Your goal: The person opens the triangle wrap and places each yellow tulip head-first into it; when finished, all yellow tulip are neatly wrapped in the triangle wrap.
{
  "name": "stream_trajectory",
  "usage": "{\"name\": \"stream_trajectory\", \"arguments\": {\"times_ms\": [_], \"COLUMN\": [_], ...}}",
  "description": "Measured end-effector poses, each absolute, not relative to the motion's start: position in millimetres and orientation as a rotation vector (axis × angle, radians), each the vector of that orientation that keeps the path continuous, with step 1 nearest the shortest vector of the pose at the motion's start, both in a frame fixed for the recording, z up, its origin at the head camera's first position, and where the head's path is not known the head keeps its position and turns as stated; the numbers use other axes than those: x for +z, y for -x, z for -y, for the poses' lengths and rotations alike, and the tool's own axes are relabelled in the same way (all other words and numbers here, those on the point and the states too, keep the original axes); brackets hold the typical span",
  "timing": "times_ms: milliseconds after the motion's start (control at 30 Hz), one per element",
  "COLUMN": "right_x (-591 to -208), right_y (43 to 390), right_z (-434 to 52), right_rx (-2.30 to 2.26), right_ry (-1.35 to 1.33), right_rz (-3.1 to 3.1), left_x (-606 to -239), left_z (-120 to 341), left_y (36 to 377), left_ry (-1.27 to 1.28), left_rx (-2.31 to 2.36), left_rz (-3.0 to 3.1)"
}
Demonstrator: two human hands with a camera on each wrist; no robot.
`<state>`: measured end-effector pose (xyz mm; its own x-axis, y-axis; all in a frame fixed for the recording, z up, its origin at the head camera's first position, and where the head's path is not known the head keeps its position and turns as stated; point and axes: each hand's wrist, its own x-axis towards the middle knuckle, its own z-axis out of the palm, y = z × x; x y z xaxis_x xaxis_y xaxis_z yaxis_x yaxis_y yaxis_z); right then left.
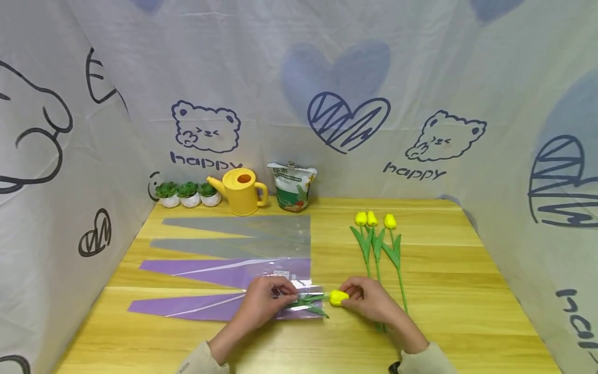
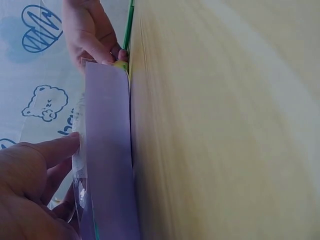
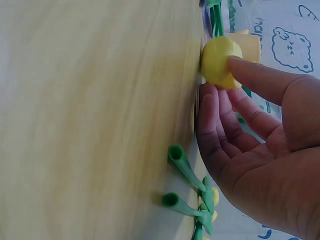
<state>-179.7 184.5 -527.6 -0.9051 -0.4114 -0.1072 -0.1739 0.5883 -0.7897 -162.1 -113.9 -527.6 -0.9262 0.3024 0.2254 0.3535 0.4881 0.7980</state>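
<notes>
Yellow tulip (image 1: 337, 297) half inside purple sleeve (image 1: 219, 306), near front edge of wooden table (image 1: 467, 311).

Left hand (image 1: 263, 304) pinching open mouth of sleeve; right hand (image 1: 371, 301) with fingertips curled on the flower head. Three more tulips (image 1: 376, 228) lying just behind.

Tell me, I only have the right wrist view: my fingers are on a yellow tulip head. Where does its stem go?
Observer: Head view shows the tulip lying with its stem inside the near purple sleeve.
Operator: What is the left hand doing?
Observer: The left hand holds that sleeve's open end.
Operator: Any more flowers left?
Observer: Three yellow tulips lie on the table beyond the right hand.
</notes>
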Motion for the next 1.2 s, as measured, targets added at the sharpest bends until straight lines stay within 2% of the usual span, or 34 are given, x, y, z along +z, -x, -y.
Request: {"name": "stream_trajectory", "arguments": {"times_ms": [900,1200], "right_x": [-517,-526], "right_y": [175,175], "right_z": [-162,-147], "right_rx": [-1.538,-1.679], "right_ry": [0.375,0.302], "right_rz": [-2.358,-2.234], "left_x": [-524,-526], "left_z": [110,105], "left_y": [160,159], "left_ry": [0.562,0.619], "left_rx": [-1.530,-1.585], "left_rz": [2.505,2.485]}}
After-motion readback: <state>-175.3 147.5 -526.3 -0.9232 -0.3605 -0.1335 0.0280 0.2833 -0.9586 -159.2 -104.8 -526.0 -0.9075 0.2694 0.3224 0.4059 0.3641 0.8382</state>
